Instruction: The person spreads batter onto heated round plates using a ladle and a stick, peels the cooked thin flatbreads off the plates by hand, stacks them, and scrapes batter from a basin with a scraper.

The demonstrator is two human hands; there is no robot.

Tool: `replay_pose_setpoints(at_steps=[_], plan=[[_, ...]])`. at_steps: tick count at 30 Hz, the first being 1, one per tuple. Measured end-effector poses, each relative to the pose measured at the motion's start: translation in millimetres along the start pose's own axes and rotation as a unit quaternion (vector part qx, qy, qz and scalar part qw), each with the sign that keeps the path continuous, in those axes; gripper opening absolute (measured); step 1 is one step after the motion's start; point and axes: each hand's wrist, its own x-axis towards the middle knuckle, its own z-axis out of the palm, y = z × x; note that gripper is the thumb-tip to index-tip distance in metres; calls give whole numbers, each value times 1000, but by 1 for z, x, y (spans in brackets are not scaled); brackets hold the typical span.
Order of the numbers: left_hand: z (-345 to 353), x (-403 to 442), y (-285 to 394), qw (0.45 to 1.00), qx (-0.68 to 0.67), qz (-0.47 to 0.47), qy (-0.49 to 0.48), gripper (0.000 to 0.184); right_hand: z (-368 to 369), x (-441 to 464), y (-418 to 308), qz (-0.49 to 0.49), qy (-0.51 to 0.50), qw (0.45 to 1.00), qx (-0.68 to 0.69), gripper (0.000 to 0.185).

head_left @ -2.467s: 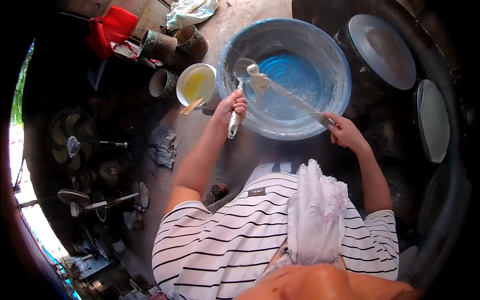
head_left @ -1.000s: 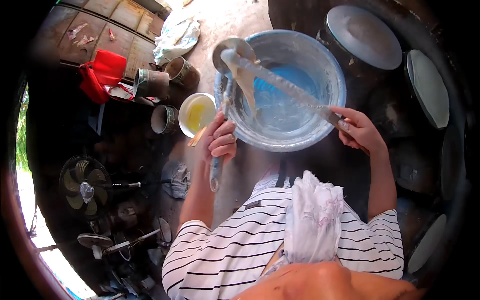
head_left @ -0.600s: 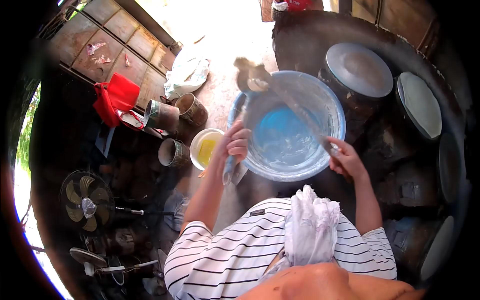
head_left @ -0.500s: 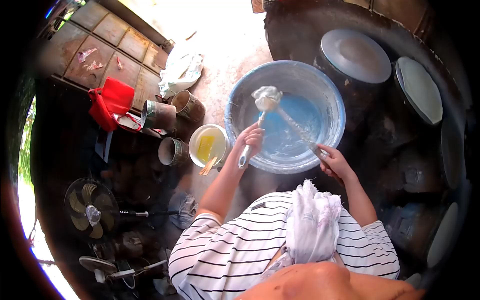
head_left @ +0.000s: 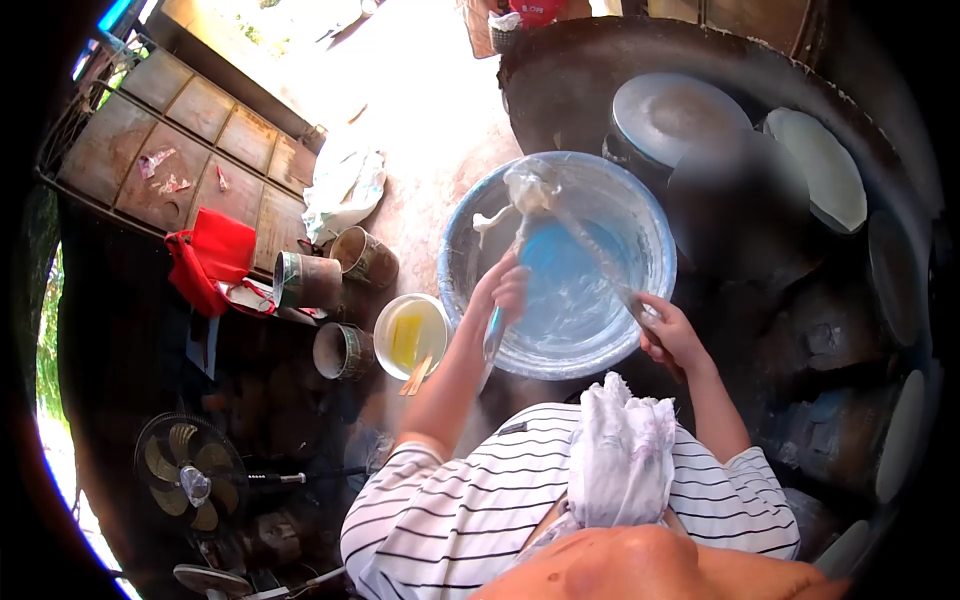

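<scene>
left hand (head_left: 500, 292) curled closed round ladle (head_left: 493, 335) handle, somewhat blurred. right hand (head_left: 670, 335) closed round lower end of stick (head_left: 592, 243), thumb along the top. both tools slant up and away from the person, over basin (head_left: 595, 315), far ends meeting above its far left part. white paste (head_left: 530, 188) clumped where they meet, covering the ladle's head, one strand sticking out left; cannot tell exactly where ladle and stick touch under it. stick coated pale along its length. basin is round, blue, in front of the person, whitish smears on walls and bottom. tub (head_left: 381, 345) just left of basin, white, yellow liquid inside, wooden sticks (head_left: 416, 377) leaning over its near rim. three rusty pots near the tub: one upper (head_left: 366, 257), one beside it (head_left: 308, 280), one lower (head_left: 342, 351). red bag (head_left: 214, 250) left of those, white sack (head_left: 343, 195) above. fan (head_left: 190, 470) lower left. grey disc (head_left: 680, 115) and paler disc (head_left: 820, 165) upper right, past basin. person wears striped shirt (head_left: 450, 510), pale scarf (head_left: 625, 450) hanging down its front.
</scene>
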Motion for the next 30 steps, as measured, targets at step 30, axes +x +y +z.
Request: replay_pose_setpoints(at_steps=[30], plan=[[145, 260, -189, 951, 169, -251, 64, 29, -77, -267, -63, -240, 371, 884, 153, 35]])
